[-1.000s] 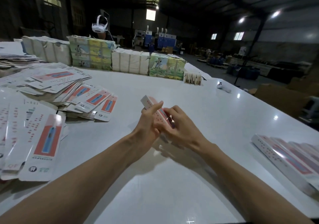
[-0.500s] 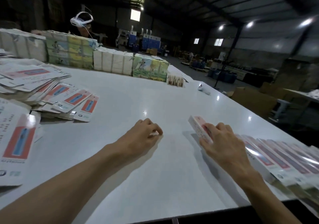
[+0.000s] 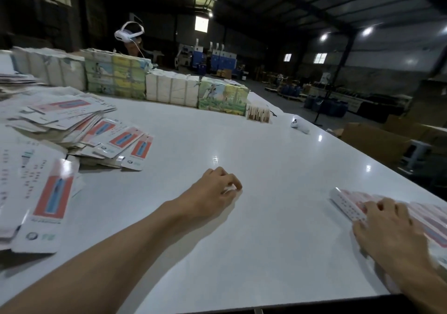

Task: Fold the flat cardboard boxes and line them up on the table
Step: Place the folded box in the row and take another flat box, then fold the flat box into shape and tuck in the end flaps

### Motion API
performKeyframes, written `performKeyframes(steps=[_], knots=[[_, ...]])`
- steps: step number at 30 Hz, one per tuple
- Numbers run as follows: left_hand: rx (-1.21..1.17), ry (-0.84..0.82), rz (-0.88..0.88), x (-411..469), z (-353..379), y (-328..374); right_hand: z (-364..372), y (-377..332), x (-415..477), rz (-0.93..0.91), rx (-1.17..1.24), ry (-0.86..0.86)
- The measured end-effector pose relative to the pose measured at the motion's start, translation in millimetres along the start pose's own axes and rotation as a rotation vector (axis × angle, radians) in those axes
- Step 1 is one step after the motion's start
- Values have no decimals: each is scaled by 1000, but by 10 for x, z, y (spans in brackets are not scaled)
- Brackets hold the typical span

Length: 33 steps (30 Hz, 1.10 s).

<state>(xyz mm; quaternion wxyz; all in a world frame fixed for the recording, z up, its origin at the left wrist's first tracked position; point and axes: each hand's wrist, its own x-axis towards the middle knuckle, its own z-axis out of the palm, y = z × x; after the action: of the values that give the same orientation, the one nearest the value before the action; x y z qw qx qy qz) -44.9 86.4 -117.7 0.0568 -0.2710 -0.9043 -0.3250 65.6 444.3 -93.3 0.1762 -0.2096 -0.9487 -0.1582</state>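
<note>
Dim warehouse hall, large glossy white table [image 3: 266, 159] in the foreground, both hands low over it.

Left side: a loose heap of flat white-and-red printed cardboard blanks [image 3: 72, 122] spreads to the near left edge. Far edge: a row of stacked white and green paper-wrapped packs [image 3: 169, 89], with a person wearing a white headset [image 3: 129, 32] behind them. Centre: the left hand [image 3: 212, 193] rests on the bare table, fingers loosely curled, holding nothing, well apart from the heap. Far right of centre: a small white device [image 3: 300, 126] lies alone. Near right: the right hand [image 3: 391, 226] grips a folded white-and-red cardboard box [image 3: 343, 201], fingers over its top, thumb at its left side. The box lies on the table, just beside a row of folded boxes [image 3: 433, 219] on its right; contact between them cannot be determined owing to blur.
</note>
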Motion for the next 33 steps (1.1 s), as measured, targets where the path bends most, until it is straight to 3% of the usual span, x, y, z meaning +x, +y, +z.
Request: performKeyframes(steps=[3, 9, 14, 20, 27, 33], knots=[[-1, 3, 2, -8, 23, -24, -175, -243, 21, -89, 77, 61], [-53, 115, -27, -21, 41, -31, -588, -1260, 367, -348, 494, 168], [-19, 259, -95, -52, -3, 14, -556, -2056, 514, -400, 734, 55], [132, 459, -365, 97, -322, -139, -228, -2244, 536, -442, 852, -35], [465, 302, -721, 378, -1176, -716, -108, -2239, 645, -434, 967, -95], [718, 304, -936, 272, -1638, -1271, -68, -2266, 725, -410, 1053, -108]])
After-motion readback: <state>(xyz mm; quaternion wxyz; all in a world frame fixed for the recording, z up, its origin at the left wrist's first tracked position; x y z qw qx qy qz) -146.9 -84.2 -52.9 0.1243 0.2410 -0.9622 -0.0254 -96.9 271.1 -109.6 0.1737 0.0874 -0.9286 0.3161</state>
